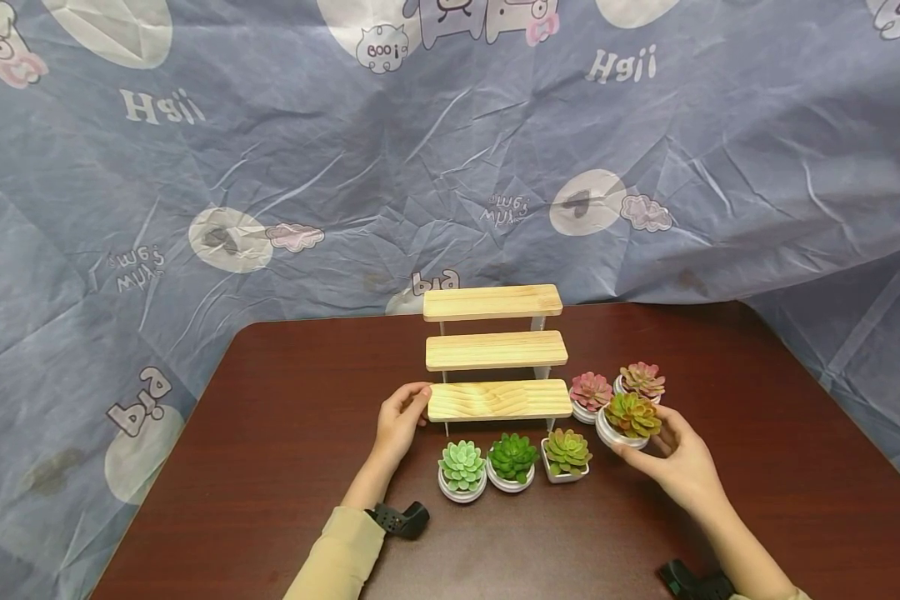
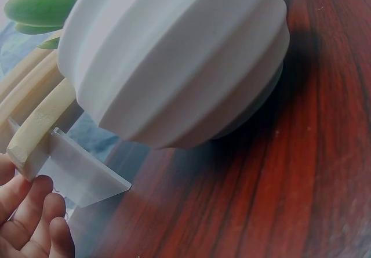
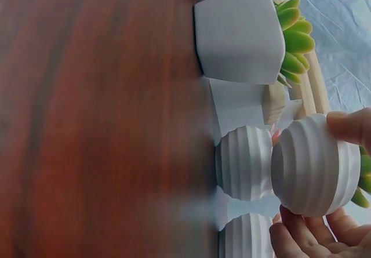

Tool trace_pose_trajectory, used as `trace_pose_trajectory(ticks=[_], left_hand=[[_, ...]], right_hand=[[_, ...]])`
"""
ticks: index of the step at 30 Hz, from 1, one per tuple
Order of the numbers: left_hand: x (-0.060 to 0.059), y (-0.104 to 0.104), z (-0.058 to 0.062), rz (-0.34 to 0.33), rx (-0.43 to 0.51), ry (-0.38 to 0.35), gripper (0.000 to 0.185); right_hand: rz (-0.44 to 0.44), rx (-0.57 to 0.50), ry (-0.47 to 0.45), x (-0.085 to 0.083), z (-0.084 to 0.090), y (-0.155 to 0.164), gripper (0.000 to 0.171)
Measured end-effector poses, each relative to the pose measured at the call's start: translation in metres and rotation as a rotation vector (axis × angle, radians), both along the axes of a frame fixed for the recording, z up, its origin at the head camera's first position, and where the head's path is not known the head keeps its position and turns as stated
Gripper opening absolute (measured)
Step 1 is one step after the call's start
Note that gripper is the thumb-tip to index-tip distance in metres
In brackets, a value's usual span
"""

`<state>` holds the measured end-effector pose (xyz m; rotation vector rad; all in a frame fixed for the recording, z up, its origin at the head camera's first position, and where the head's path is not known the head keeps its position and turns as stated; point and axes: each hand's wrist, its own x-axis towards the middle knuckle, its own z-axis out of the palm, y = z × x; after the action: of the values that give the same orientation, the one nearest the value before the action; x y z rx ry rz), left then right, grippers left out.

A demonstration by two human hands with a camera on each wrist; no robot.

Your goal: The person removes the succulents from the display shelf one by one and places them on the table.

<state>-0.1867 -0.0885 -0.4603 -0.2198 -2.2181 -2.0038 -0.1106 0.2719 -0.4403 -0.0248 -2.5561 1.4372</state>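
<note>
Six potted succulents point(image 1: 630, 417), three shelf boards point(image 1: 499, 400), apparently.

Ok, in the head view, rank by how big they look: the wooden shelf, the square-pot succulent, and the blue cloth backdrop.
1. Blue cloth backdrop, filling most of the view.
2. Wooden shelf, three tiers.
3. Square-pot succulent, clearly smallest, though nearest the camera of the three.

- The table point(image 1: 285, 467) is dark red-brown wood grain with a smooth, slightly glossy finish.
- The three-step shelf point(image 1: 495, 351) has pale, unpainted, matt wood boards.
- The pot point(image 3: 316, 168) looks ribbed, white and matt, like ceramic or plastic.
- The backdrop point(image 1: 270, 150) is a thin, wrinkled, printed blue-grey cloth.
</note>
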Motion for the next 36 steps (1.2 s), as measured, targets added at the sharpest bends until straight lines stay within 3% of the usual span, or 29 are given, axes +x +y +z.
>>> trace_pose_trajectory(ticks=[12, 36], left_hand=[[0.000, 0.000, 0.000, 0.007, -0.012, 0.002, 0.022], [0.001, 0.000, 0.001, 0.006, -0.014, -0.009, 0.022]], right_hand=[[0.001, 0.034, -0.065, 0.003, -0.009, 0.002, 0.069], [0.012, 0.036, -0.082, 0.006, -0.022, 0.004, 0.070]])
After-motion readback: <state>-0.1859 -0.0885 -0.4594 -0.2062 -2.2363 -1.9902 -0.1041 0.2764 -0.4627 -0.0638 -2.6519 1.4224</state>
